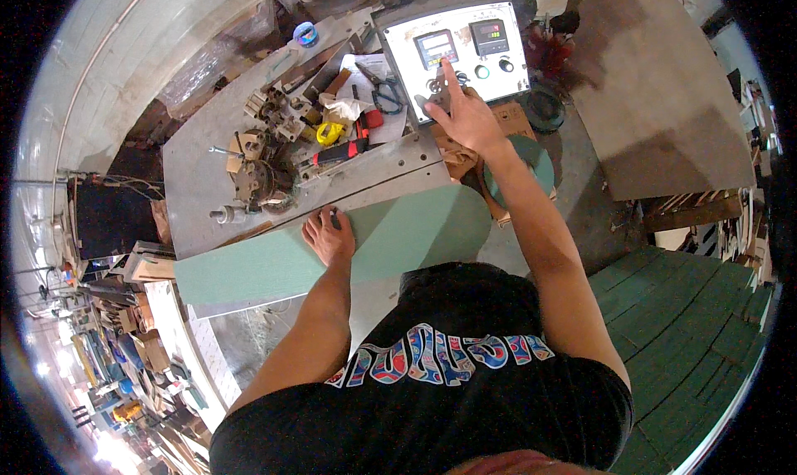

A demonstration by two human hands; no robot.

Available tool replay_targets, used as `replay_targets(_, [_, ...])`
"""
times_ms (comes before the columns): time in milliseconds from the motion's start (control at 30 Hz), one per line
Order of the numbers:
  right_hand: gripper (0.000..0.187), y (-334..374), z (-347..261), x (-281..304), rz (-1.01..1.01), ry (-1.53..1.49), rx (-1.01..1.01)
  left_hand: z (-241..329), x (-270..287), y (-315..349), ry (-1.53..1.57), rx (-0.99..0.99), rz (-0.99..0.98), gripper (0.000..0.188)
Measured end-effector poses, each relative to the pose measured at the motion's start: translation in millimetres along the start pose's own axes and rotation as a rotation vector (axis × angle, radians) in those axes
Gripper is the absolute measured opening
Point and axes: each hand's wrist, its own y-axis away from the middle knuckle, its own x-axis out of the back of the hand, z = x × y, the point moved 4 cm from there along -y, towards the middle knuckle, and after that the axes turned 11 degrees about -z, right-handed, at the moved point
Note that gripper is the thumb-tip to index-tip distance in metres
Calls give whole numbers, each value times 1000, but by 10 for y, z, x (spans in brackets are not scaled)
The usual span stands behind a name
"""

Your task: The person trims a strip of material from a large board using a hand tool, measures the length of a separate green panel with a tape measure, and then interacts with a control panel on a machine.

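Note:
My right hand (469, 120) reaches up to a white control panel (458, 93), thumb spread and index finger stretched out. Its fingertip is at the lower edge of the left digital display (437, 48); whether it presses a button is too small to tell. My left hand (330, 238) rests on a long pale-green sheet strip (398, 226) lying across the metal bench. Its fingers are partly curled, with a small dark stick-like thing (335, 219) between thumb and forefinger. The strip's right end is rounded and lies near my right forearm.
Behind the strip, the bench (199, 168) bears metal fittings (261, 180), a yellow tape measure (330, 133), a red-and-black tool (340, 151) and scissors (387, 96). A green roll (519, 172) sits beneath my right forearm. Dark-green stacked sheets (681, 334) lie at right, below a brown board (664, 93).

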Motion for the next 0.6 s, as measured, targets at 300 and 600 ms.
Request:
replay_targets(300, [103, 2, -69, 57, -16, -40, -5, -30, -13, 12, 0, -4, 6, 27])
replay_targets(600, [107, -46, 9, -1, 67, 32, 32, -14, -9, 4, 12, -16, 14, 26])
